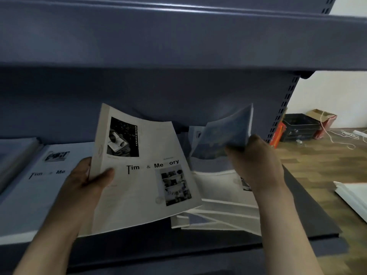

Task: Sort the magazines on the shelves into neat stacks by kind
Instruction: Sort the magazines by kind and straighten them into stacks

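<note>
Left hand pinches a white "Time & Memory" magazine, long axis upright, just right of its matching stack; right hand grips a blue-covered magazine farther right.

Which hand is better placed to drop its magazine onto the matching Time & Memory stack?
Left. The left hand grips a Time & Memory magazine right beside the matching stack; the right hand holds a blue-covered magazine.

A dark blue shelf carries a white magazine lying flat at left and a loose pile of magazines at right.
</note>
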`<state>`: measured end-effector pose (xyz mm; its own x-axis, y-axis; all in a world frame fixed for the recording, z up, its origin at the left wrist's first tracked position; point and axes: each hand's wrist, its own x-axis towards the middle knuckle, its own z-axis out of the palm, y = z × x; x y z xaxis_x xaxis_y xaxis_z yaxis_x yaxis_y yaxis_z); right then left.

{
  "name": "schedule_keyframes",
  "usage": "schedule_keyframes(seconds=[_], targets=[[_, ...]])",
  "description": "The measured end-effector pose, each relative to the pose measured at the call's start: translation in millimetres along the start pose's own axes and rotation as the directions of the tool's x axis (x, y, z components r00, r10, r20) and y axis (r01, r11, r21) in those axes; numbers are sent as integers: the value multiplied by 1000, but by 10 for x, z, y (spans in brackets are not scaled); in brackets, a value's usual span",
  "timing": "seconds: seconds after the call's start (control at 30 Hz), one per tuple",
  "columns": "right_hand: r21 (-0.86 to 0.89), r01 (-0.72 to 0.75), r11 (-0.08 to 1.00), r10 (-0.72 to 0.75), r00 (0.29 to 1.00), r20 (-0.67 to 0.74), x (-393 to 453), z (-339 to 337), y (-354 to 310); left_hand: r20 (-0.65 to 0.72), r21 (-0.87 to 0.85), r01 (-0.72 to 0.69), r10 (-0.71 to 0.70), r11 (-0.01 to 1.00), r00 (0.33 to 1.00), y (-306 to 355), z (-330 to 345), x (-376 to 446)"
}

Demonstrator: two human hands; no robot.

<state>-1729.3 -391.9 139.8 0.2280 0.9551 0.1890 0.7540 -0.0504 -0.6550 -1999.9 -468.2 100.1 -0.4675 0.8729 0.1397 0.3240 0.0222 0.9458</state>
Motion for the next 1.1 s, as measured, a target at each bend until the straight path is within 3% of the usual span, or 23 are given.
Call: schedule_keyframes(seconds=[0.3, 0.5, 0.73, 0.87, 1.1], targets=[[88, 330, 940, -330, 944, -20, -240, -13, -386, -161, -111, 46, -63, 993, 985, -75, -281, -302], [115, 476, 872, -487, 868, 101, -460, 256, -688, -207, -178, 37, -75, 983, 975, -61, -691, -351], [73, 462, 884, -467, 871, 150, -666, 670, -974, -205, -135, 163, -188, 977, 960, -289, -1326, -211], [-22, 477, 878, -467, 867, 174, -769, 887, -1175, -185, 19, 190, -184, 982, 965, -404, -1555, -48], [-160, 468, 869, -448, 882, 150, -910, 1145, -1392, -57, 62, 178, -175, 982, 983, -539, -1761, 372]])
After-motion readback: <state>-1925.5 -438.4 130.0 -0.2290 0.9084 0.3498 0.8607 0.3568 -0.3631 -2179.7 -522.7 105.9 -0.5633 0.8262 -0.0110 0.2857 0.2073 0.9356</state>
